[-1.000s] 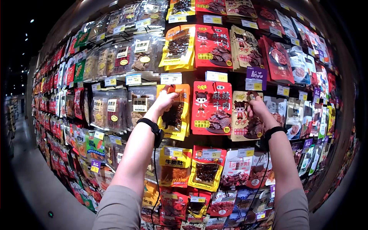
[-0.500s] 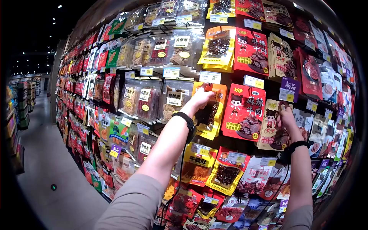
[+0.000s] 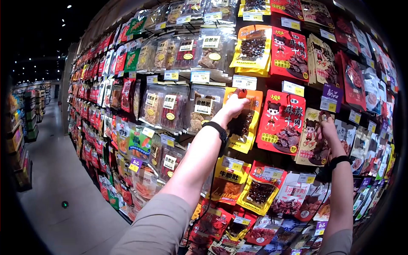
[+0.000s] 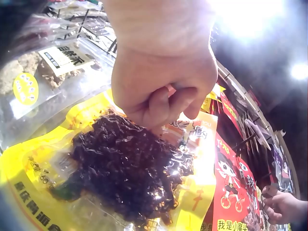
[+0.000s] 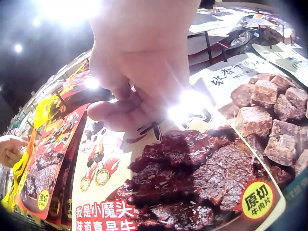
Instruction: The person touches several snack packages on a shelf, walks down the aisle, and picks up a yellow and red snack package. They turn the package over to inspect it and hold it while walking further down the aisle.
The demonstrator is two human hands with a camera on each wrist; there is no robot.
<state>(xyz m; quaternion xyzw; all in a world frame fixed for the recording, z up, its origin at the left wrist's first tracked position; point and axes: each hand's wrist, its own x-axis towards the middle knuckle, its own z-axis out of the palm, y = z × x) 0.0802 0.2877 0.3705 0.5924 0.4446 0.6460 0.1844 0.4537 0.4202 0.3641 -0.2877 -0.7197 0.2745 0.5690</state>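
Note:
My left hand (image 3: pixel 235 106) holds the upper part of a yellow snack bag (image 3: pixel 243 142) with a clear window showing dark pieces; its curled fingers sit at the bag's top in the left wrist view. To the right, my right hand (image 3: pixel 329 128) grips the top of a beige beef jerky bag (image 3: pixel 308 146) with a cartoon girl on it. The curled fingers of that hand cover part of the printing in the right wrist view. Between them hangs a red beef jerky bag (image 3: pixel 278 123), which neither hand touches.
Rows of hanging snack bags fill the curved-looking wall, with price tags (image 3: pixel 293 88) above them. Clear bags (image 3: pixel 202 110) hang left of my left hand. A purple sign (image 3: pixel 331 95) sits just above my right hand. At the far left runs an aisle floor (image 3: pixel 51 170).
The head view has turned left, so the wall and both arms sit further right and more aisle shows. Both hands stay at the tops of the same bags.

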